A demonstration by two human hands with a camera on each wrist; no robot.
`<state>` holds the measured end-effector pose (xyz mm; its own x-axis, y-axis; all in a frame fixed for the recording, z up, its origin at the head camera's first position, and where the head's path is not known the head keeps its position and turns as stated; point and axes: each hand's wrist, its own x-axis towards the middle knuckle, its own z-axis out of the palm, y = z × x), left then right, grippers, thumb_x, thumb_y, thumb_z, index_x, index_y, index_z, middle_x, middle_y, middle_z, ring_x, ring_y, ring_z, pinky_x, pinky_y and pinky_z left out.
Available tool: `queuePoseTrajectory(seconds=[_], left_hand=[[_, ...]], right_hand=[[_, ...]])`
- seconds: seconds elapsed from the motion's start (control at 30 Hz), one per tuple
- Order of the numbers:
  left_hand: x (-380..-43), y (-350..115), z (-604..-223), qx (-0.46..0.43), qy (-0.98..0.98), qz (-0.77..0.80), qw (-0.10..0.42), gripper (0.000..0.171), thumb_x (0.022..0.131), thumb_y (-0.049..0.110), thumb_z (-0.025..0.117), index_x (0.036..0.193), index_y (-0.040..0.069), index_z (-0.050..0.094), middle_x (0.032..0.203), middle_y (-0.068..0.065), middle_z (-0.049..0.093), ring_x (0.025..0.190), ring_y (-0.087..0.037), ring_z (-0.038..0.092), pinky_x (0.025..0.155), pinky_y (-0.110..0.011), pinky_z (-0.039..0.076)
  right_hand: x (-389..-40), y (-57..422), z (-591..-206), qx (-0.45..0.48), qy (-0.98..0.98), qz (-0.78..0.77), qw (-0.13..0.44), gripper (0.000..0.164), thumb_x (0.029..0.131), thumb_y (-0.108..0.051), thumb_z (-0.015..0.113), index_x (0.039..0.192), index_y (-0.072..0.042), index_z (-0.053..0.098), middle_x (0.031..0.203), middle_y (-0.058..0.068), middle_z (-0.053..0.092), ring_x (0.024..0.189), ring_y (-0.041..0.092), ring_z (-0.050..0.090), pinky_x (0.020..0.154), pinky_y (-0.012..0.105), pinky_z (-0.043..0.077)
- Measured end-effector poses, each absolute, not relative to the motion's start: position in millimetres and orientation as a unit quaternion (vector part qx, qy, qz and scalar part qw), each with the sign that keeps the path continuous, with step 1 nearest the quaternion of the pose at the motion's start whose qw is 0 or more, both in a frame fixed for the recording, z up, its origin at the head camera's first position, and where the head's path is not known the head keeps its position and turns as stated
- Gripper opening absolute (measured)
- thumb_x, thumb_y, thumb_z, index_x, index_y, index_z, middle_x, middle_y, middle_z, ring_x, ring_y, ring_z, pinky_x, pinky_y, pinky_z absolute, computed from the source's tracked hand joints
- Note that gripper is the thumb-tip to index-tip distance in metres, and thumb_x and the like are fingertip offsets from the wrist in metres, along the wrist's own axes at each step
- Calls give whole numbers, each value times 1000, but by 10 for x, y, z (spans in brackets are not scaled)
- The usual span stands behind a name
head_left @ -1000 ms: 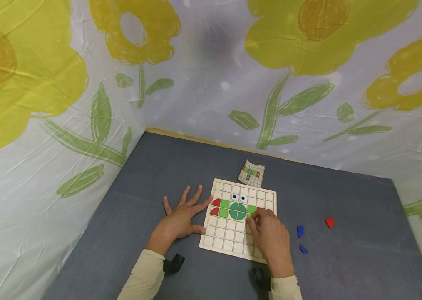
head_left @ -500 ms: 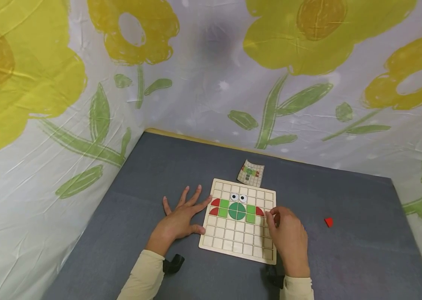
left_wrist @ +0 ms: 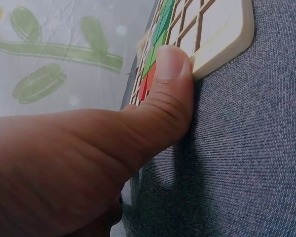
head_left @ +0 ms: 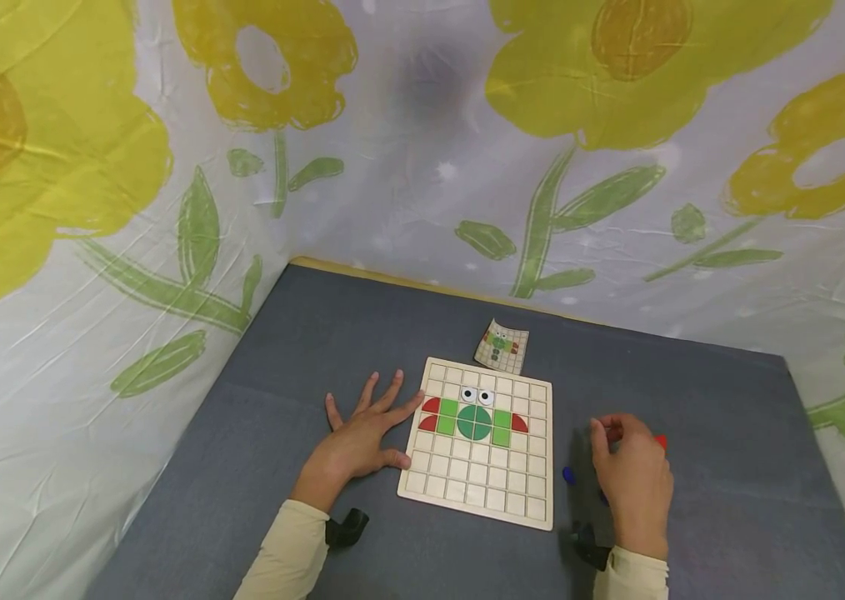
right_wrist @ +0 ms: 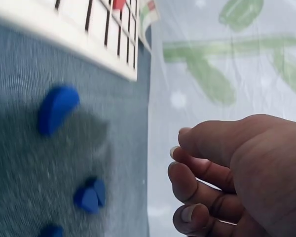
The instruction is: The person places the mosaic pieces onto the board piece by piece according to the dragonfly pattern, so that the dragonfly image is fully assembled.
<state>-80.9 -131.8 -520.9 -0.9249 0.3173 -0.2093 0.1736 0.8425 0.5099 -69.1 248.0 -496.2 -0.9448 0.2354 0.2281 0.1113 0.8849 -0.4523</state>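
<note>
A pale wooden grid board lies flat, touched by the left hand and bearing two eye pieces, a dark-green disc, light-green squares and red quarter-rounds, while loose blue pieces and a red piece lie near the right hand.

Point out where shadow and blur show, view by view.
Head: soft shadow on the table beside the right hand; left wrist: dark shadow by the left hand, table weave fairly sharp; right wrist: blue pieces look blurred, with shadow beside one.
</note>
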Motion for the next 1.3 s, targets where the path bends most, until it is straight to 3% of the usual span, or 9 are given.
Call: queuePoseTrajectory(seconds=[0.1,0.4,0.67,0.93,1.3], left_hand=[[-810,-1320,-5218,127,948,251,149,105,75,45,89,165,36,36,178,-1,10,164,-40,-3,108,-89,-13],[-814,-1317,-5228,128,949,244,153,104,76,46,89,166,37,36,178,-1,9,164,-38,-4,109,-88,-12],[-830,-1313,-5222,128,951,235,155,103,77,46,88,165,38,36,178,0,9,164,-38,-4,109,-88,-11],[-825,-1315,-5222,125,951,235,158,103,77,47,88,165,38,36,178,1,8,164,-37,-5,109,-88,-11],[-818,-1314,-5206,126,951,233,161,104,77,48,87,166,38,34,178,1,7,164,-37,-5,109,-88,-12]], right_hand=[[-683,2580,-4968,-107,-960,221,133,25,102,-29,71,110,-5,74,93,11,75,57,26,62,43,42,44],[-672,2856,-4977,-173,-952,223,117,32,104,-30,68,119,-2,71,107,19,74,80,44,69,60,62,53],[-694,3076,-4978,-231,-942,223,97,39,104,-31,65,126,1,67,117,26,67,99,56,64,74,69,49],[-693,3200,-5055,-249,-942,219,59,41,102,-31,65,124,3,67,118,33,62,103,63,60,78,72,47],[-729,3265,-5142,-263,-939,221,32,43,102,-35,65,123,2,68,114,32,61,103,63,60,76,73,47]])
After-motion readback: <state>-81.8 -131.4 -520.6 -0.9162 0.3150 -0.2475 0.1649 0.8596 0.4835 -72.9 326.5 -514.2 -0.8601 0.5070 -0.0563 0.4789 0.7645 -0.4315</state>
